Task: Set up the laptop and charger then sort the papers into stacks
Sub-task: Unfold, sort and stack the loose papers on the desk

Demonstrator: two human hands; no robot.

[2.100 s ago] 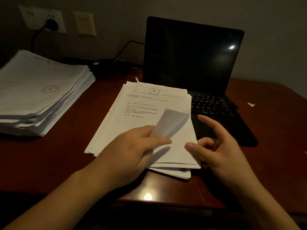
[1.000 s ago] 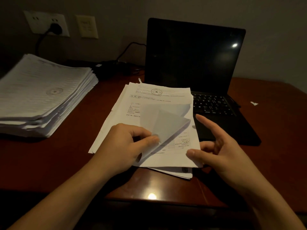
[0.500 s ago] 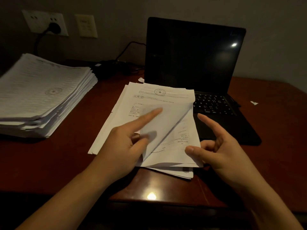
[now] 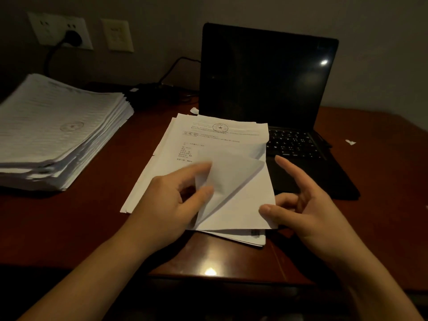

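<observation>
Top sheet (image 4: 234,172) of the loose pile (image 4: 208,140), near the counter's front edge before the laptop (image 4: 266,77). The left grip (image 4: 171,200) now pinches its folded-back corner; half a second earlier the forefinger lay outstretched. The right grip (image 4: 310,212) is wide, thumb on the sheet's edge. Peeling for sorting looks imminent.

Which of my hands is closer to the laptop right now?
Right. The right hand reaches over the front edge of the laptop; the left hand pinches a corner of the papers left of it.
</observation>
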